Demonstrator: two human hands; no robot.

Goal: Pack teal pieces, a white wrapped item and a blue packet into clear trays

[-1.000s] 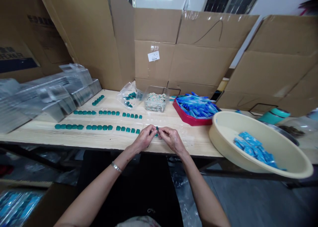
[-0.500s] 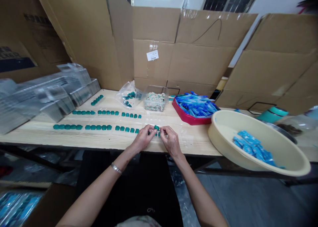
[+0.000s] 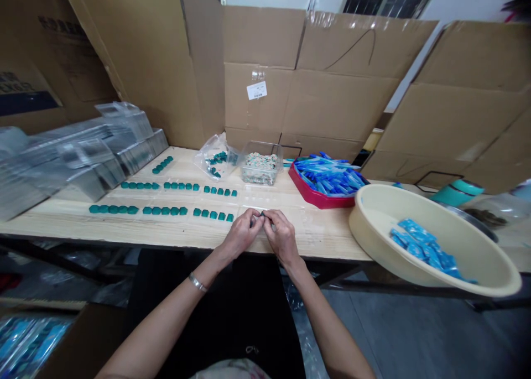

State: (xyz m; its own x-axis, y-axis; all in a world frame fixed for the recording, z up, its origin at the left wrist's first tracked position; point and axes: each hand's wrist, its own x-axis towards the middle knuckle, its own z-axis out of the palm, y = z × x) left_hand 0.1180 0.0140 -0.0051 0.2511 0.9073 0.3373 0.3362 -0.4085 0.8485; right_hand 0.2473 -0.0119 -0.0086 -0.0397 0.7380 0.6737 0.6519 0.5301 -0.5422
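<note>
My left hand (image 3: 241, 234) and my right hand (image 3: 282, 235) meet at the front edge of the wooden table (image 3: 174, 232), fingers pinched together around a small teal piece (image 3: 262, 215) that barely shows between the fingertips. Just left of my hands lie rows of small teal pieces (image 3: 213, 215) seated in clear plastic strips. A second row of teal pieces (image 3: 179, 186) lies farther back. Both hands are closed.
Stacks of clear plastic trays (image 3: 74, 160) stand at the left. A bag of teal pieces (image 3: 215, 160), a clear tub (image 3: 260, 166) and a red tray of blue sticks (image 3: 327, 182) sit behind. A cream basin (image 3: 373, 224) with blue packets is right. Cardboard boxes (image 3: 332, 86) wall the back.
The teal piece that showed between my fingertips half a second ago is now nearly covered by them. My hands have closed in together and shifted slightly toward me.
</note>
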